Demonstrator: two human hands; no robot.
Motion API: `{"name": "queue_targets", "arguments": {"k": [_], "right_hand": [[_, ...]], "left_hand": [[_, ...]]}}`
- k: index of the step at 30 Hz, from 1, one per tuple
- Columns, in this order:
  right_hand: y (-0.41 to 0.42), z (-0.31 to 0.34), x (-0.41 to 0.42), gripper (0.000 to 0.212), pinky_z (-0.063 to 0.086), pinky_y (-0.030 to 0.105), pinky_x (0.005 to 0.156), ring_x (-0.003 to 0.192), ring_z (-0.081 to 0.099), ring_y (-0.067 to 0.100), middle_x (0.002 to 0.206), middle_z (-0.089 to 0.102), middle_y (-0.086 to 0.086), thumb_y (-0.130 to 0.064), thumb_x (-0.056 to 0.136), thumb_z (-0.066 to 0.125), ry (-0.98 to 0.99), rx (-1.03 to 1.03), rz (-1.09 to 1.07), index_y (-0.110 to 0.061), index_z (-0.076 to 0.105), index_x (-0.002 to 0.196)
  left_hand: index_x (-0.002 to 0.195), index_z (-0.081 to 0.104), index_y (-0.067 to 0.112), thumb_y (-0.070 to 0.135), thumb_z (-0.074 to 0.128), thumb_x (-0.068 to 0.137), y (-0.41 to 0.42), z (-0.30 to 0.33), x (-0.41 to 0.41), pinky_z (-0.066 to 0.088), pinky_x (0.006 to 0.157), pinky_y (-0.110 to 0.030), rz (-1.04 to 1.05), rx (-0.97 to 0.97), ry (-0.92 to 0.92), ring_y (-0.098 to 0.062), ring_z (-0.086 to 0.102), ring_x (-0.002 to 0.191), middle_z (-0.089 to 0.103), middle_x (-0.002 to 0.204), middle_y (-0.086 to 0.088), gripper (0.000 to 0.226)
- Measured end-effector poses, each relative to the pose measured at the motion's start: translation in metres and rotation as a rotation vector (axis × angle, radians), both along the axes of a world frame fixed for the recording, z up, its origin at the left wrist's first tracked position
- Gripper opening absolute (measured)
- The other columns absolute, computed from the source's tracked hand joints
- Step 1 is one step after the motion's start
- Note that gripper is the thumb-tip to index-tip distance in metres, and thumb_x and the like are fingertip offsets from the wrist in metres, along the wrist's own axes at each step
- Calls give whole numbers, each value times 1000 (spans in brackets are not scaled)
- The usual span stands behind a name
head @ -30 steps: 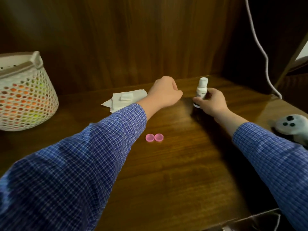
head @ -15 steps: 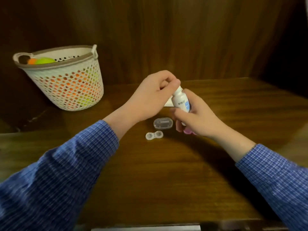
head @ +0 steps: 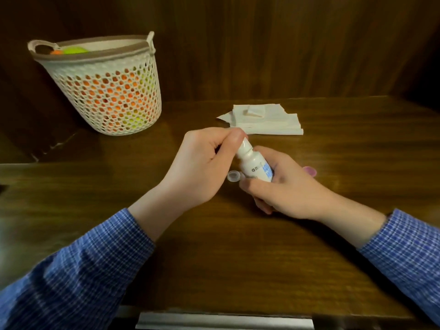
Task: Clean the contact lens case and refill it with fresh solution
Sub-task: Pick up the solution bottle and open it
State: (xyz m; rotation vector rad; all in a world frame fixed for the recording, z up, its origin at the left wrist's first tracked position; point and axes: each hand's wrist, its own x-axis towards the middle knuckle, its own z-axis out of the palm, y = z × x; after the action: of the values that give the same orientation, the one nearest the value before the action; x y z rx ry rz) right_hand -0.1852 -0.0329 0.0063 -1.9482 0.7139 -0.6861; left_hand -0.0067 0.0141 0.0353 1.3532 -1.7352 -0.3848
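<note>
Pinching the cap, the left hand (head: 202,167) meets the solution bottle (head: 256,166) gripped by the right hand (head: 285,189); the lens case (head: 233,175) lies beneath both hands. Risk: tilted bottle could spill once uncapped.

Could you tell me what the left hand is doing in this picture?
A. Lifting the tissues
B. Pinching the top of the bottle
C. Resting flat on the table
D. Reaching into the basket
B: the left hand curls its fingers round the top of the bottle, whose body the right hand grips.
</note>
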Motion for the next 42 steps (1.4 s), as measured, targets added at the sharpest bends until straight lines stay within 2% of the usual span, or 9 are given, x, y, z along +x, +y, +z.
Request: {"name": "queue_targets", "arguments": {"k": [6,10,14,19,23,28,34,39,42], "right_hand": [[-3,-3,0,17,53,27,49,45,60,21,69,64,10,-20,94,67,41,25,3,-22,56,107],[-2,-4,0,19,52,32,49,45,58,18,66,63,6,-17,95,67,43,42,8,-18,55,110],[2,-2,0,24,50,33,47,45,57,20,71,62,22,-19,92,68,2,58,32,-15,55,111],[-1,2,-2,39,43,24,45,43,51,15,67,60,5,-28,81,77,-138,194,35,-17,53,109],[-6,4,-4,35,34,21,42,47,47,10,75,57,4,-23,82,79,-502,483,9,-17,54,106],[-12,3,-8,46,40,13,43,54,50,6,87,60,8,-20,85,72,-906,1121,123,-10,58,127],[-14,3,-12,42,31,12,38,45,46,5,89,56,8,-14,84,70,-1029,1290,91,-5,55,122],[-11,6,-19,67,35,12,44,52,50,6,96,60,12,-5,70,85,-1090,1397,40,-1,52,129],[-11,5,-21,61,39,11,47,55,52,6,92,63,11,-26,82,77,-1035,1408,-71,-7,50,133]], "left_hand": [[101,74,25,30,44,109,-7,-10,2,38,52,-17,-6,73,113,-2,48,56,51,59,15,32],[94,75,15,32,43,110,-10,-12,4,37,52,-17,16,96,179,-3,46,53,50,56,15,40],[80,81,21,35,44,110,-13,-7,5,34,50,-19,-73,215,528,-4,39,53,48,59,8,49],[90,75,9,40,42,107,-16,1,12,32,46,-19,-350,618,1081,-6,34,52,42,66,3,49],[118,67,10,36,55,96,-15,-1,19,48,53,-18,-568,659,1337,-7,55,60,63,78,1,36],[120,77,16,28,69,88,-17,-11,13,57,69,-21,-565,531,1149,-7,68,78,75,101,1,35],[98,81,25,26,76,83,-15,-18,7,53,67,-25,-508,437,840,-10,63,75,72,90,-3,16],[119,72,28,31,75,88,-12,-32,25,51,63,-18,-90,48,-18,-7,63,80,70,93,11,31],[131,65,28,31,80,85,-14,-43,30,51,71,-16,-31,84,-240,-4,57,92,60,102,20,48]]}}
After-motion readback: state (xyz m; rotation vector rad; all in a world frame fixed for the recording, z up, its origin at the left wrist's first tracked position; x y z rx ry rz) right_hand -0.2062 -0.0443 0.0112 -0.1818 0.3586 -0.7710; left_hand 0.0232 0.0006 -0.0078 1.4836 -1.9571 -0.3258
